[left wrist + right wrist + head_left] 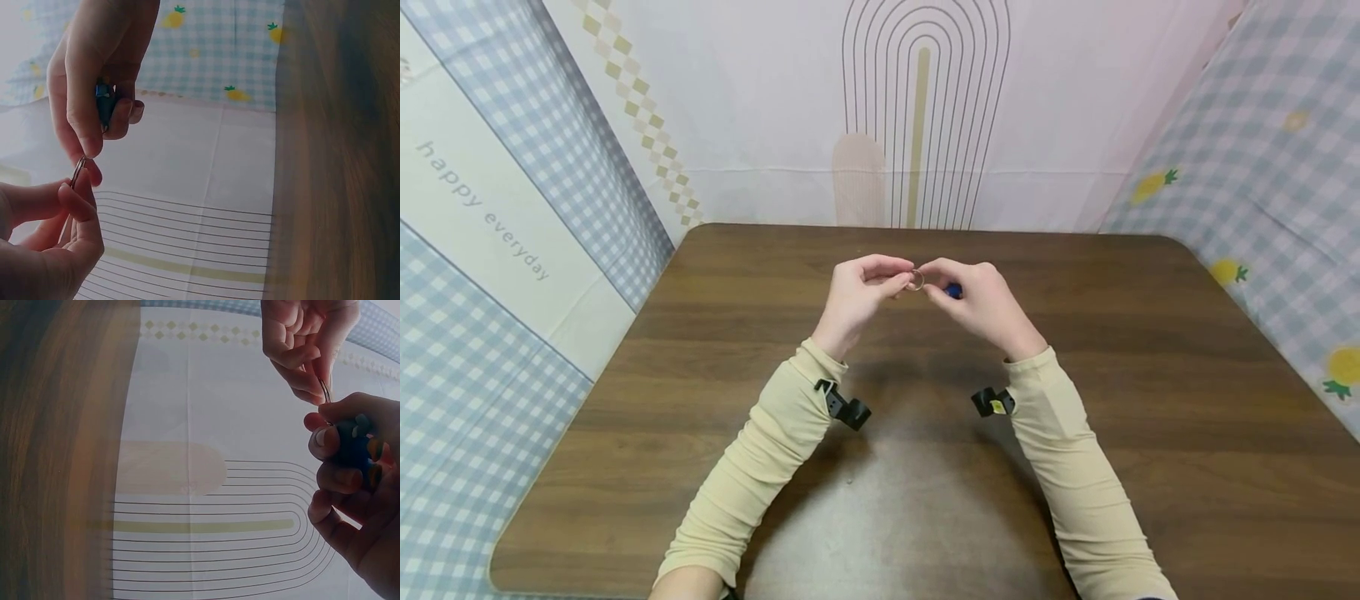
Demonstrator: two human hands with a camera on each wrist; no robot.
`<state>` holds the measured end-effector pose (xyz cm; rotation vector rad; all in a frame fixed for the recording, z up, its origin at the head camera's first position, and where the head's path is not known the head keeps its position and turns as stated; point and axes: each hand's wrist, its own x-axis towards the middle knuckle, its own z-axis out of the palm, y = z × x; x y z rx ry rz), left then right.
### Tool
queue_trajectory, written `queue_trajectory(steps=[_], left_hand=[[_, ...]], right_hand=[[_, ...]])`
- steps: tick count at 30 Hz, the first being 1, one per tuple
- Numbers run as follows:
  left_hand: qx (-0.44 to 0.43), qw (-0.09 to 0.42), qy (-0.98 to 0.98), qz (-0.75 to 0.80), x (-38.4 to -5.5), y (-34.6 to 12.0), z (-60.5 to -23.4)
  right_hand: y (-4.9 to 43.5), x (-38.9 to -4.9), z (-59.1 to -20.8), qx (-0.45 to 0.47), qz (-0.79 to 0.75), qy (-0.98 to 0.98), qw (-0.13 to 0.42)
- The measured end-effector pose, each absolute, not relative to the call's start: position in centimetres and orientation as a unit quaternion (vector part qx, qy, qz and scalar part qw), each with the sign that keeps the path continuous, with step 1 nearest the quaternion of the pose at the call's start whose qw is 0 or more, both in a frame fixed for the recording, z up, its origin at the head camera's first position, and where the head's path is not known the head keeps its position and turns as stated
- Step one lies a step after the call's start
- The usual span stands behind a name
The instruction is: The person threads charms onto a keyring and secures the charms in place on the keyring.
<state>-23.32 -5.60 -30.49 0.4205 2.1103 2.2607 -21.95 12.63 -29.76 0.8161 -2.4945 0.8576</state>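
Both hands are raised over the table and meet at a thin metal key ring (919, 282). My left hand (852, 302) pinches one side of the ring between thumb and fingers. From the other side, the thumb and index finger of my right hand (988, 305) come together at the ring's edge. A small blue figure charm (354, 450), with light blue and orange parts, is held in the right hand's curled fingers. In the left wrist view, the charm (105, 105) shows only partly between the fingers. How charm and ring are joined is hidden by the fingertips.
A brown wooden table (715, 367) lies below the hands. Behind it hangs a white cloth (760, 100) with printed arches, and checked cloths flank both sides. Dark wrist cameras are strapped over the pale yellow sleeves (775, 433).
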Motion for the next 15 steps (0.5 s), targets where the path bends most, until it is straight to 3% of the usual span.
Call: queue_trajectory(steps=[15], left_hand=[[0.137,0.048,0.675,0.724,-23.34,-5.75,-30.62]], right_hand=[[12.76,-21.89,-29.88,0.302,0.303,-0.880,0.204]])
